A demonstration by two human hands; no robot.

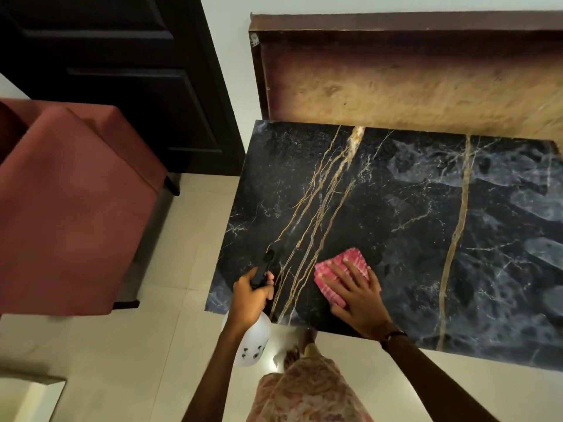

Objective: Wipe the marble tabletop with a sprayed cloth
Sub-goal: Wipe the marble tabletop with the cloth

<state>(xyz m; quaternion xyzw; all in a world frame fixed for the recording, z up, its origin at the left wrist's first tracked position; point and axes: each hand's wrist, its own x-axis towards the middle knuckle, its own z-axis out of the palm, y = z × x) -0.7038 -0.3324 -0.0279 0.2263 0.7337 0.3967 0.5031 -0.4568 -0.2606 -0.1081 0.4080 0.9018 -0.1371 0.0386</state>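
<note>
The black marble tabletop (pixel 411 208) with gold and white veins fills the middle and right of the head view. A pink striped cloth (pixel 350 261) lies folded near its front left corner. My right hand (pixel 358 295) presses flat on the cloth with fingers spread. My left hand (pixel 251 296) grips the black trigger head of a white spray bottle (pixel 254 342), held over the table's front left edge with the nozzle pointing away from me.
A red upholstered chair (pixel 70 202) stands to the left on the pale tiled floor (pixel 170 330). A brown wooden panel (pixel 411 74) rises behind the table against the wall. A dark door (pixel 128 71) is at the back left. My feet show below the table edge.
</note>
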